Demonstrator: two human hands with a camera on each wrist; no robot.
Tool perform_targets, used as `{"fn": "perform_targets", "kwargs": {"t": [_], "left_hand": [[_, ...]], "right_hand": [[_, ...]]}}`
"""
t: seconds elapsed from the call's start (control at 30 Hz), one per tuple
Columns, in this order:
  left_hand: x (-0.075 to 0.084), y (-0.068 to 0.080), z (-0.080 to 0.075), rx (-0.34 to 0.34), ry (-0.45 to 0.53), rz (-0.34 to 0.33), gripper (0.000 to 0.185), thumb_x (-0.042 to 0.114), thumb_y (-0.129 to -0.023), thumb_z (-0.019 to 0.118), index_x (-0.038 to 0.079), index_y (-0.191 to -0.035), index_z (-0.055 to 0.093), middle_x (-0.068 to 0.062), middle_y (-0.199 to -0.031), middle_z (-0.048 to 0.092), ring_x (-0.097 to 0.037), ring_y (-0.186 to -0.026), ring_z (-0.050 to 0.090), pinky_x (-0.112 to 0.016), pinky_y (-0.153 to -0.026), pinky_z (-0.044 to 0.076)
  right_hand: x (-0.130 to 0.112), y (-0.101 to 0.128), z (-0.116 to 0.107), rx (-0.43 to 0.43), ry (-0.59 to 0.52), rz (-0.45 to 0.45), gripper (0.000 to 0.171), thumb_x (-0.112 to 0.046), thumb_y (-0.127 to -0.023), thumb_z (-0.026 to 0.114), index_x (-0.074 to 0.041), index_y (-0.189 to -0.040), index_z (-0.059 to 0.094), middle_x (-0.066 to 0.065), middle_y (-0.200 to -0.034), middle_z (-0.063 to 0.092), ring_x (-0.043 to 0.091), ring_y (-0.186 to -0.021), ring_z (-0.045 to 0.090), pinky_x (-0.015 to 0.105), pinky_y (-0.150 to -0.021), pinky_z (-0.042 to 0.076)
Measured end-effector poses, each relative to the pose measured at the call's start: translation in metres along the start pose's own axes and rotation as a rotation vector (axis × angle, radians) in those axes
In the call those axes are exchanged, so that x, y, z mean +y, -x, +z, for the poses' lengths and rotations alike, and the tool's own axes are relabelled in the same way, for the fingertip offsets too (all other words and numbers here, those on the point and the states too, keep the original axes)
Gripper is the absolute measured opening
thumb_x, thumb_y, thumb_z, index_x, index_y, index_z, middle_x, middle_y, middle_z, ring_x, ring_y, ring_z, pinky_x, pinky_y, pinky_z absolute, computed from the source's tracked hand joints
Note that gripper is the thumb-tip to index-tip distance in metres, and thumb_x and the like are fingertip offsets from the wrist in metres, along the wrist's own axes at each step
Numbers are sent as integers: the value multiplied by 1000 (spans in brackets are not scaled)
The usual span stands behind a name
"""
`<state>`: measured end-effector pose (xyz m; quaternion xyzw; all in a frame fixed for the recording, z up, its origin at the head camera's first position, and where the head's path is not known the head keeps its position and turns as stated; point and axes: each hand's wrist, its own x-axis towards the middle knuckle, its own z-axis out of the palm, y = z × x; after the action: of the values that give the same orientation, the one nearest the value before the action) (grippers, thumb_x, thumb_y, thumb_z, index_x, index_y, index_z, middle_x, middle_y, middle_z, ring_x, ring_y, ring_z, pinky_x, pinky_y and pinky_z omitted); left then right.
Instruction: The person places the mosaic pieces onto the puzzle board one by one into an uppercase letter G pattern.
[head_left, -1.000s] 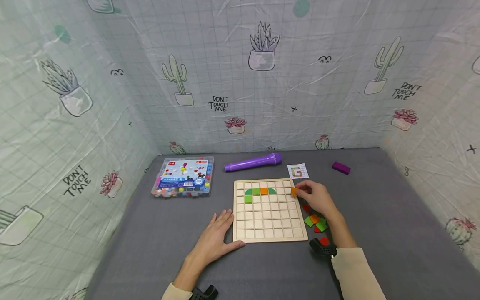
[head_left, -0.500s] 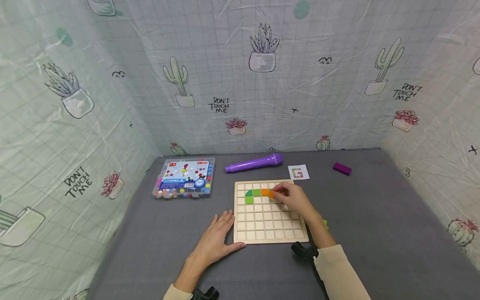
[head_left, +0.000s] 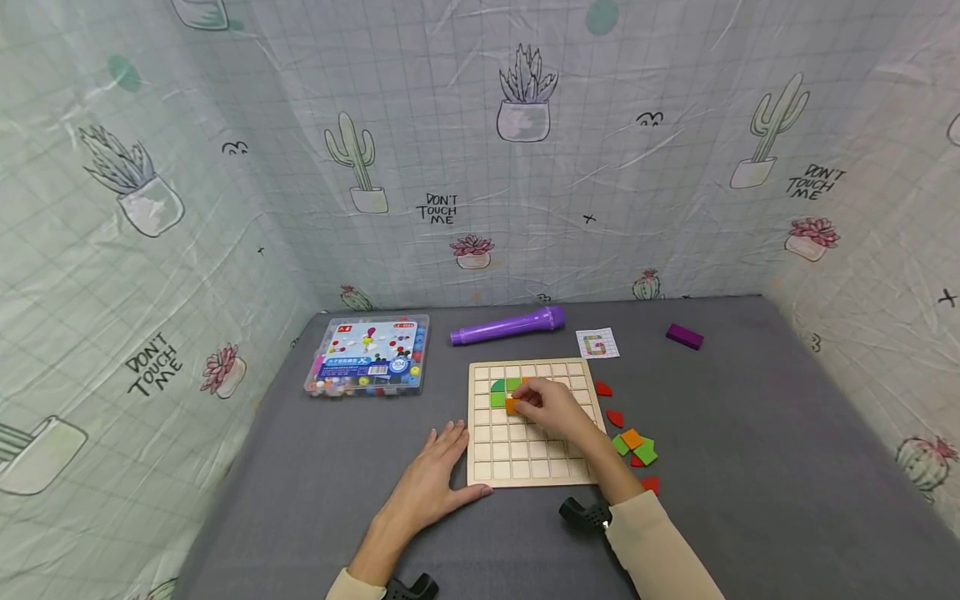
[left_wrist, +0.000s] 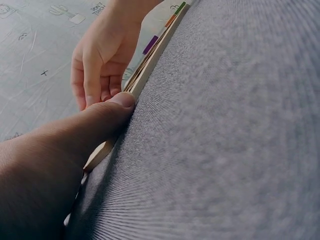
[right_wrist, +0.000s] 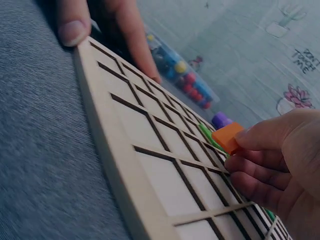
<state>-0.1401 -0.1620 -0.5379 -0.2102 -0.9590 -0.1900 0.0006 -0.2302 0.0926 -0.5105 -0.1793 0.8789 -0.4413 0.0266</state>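
Observation:
My right hand [head_left: 557,410] pinches an orange square tile [head_left: 511,406] between thumb and fingers over the wooden grid board [head_left: 540,481]. In the right wrist view the tile [right_wrist: 227,137] is held tilted, close over the cells. A dark green quarter-round tile [head_left: 497,386] and green square tiles [head_left: 498,400] lie in the board's upper-left cells. Beside them another orange tile is partly hidden by my right fingers. My left hand [head_left: 431,477] lies at the board's lower-left corner, fingers extended along the left side and thumb [left_wrist: 122,100] against the front edge.
Loose red [head_left: 615,418], green [head_left: 645,452] and orange [head_left: 632,438] tiles lie right of the board. Behind it are a pattern card [head_left: 597,343] and a purple microphone-shaped object [head_left: 507,326]. A bead box [head_left: 367,356] stands back left, a purple block [head_left: 684,337] back right.
My right hand has carried the orange tile leftward from the board's upper right edge to its upper-left cells. The loose tiles show again. My left hand stays in place.

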Motion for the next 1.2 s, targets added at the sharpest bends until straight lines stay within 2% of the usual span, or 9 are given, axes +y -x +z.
{"fn": "perform_targets", "kwargs": {"t": [0.27, 0.57, 0.73, 1.2], "left_hand": [[0, 1, 1, 50, -10, 28, 96, 74, -83, 62, 4, -148, 49, -10, -159, 41, -27, -148, 39, -48, -125, 31], [0, 0, 0, 9, -8, 1, 97, 74, -84, 62, 6, -151, 45, -7, -162, 37, -25, -151, 34, -46, -127, 27], [0, 0, 0, 13, -7, 15, 96, 73, -84, 62, 5, -150, 47, -9, -161, 39, -27, -150, 36, -48, -126, 29], [0, 0, 0, 11, 1, 20, 96, 73, -85, 60, 4, -149, 47, -10, -161, 39, -28, -150, 36, -50, -126, 29]], "right_hand": [[-5, 0, 16, -8, 21, -37, 11, -15, -93, 72, -13, -103, 74, -3, -91, 73, 6, -80, 62, 22, -72, 55], [-4, 1, 25, 20, 101, -60, 9, -20, -93, 73, -18, -101, 77, -6, -94, 71, 5, -79, 58, 21, -71, 51], [-3, 1, 28, 41, 141, -100, 12, -19, -93, 72, -16, -102, 80, -4, -96, 70, 7, -85, 62, 25, -75, 54], [-1, 2, 26, 25, 114, -111, 12, -20, -93, 73, -18, -102, 81, -8, -93, 68, 5, -83, 60, 21, -74, 53]]}}
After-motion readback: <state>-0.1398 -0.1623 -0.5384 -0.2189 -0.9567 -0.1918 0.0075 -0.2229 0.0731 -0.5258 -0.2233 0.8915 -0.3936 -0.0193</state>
